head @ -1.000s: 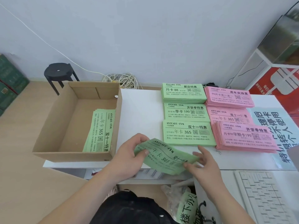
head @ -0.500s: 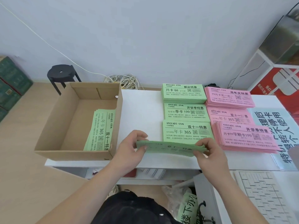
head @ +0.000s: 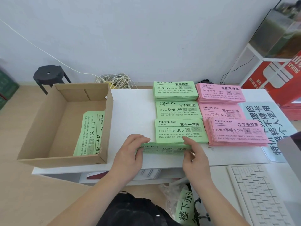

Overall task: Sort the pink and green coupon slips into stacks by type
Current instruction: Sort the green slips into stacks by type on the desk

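Left grip [head: 129,154] and right grip [head: 196,156] pinch one green bundle [head: 164,148] by its ends over the bench [head: 130,111]. Three green stacks [head: 179,111] lie at its 12 o'clock; three pink stacks [head: 223,111] at 2 o'clock; one cardboard box [head: 40,128] at 9 o'clock.

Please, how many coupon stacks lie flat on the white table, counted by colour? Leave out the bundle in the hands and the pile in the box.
Green stacks: 3
Pink stacks: 3
Total: 6
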A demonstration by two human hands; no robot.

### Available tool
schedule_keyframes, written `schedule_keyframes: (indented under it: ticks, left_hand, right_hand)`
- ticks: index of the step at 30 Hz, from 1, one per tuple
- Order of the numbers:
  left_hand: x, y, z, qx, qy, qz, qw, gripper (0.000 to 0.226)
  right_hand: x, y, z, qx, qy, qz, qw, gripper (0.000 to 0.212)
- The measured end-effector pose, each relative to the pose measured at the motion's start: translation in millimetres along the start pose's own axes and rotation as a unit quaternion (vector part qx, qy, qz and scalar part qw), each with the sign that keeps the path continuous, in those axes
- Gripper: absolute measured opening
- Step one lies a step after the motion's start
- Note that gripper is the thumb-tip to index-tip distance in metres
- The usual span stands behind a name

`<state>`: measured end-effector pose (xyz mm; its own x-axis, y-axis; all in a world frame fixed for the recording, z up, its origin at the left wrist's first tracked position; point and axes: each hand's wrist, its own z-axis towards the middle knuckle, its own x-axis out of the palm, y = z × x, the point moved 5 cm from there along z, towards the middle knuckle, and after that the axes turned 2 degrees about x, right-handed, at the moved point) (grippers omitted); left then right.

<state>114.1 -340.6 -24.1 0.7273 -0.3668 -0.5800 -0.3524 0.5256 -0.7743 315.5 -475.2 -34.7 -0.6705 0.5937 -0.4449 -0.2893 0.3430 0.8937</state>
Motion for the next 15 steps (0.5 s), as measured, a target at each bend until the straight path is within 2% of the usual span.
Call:
schedule_keyframes:
  ticks: [4,10,13,15]
  left_hand:
    - [3,2,-2,-0.048,-0.022,-0.023,0.998,0.04]
    - [8,3,-1,-0.072,0.003,-0.017,0.997,0.04]
    - [6,-8,23,-0.079,0.018,-0.038,0.996,0.04]
    - [9,-10,44,-0.137,0.043,-0.08,0.986,0.04]
  right_hand:
    - [5,-2,-2,0.006,0.0,-0.02,1.0,0.05]
    - [1,-1,5,0.02,0.01,-0.064,0.998,0.048]
    - [-14,14,26,-0.013,0.004,-0.094,0.995,0.055]
    - [-28,26,47,-0.035,-0.006,-0.129,0.991,0.06]
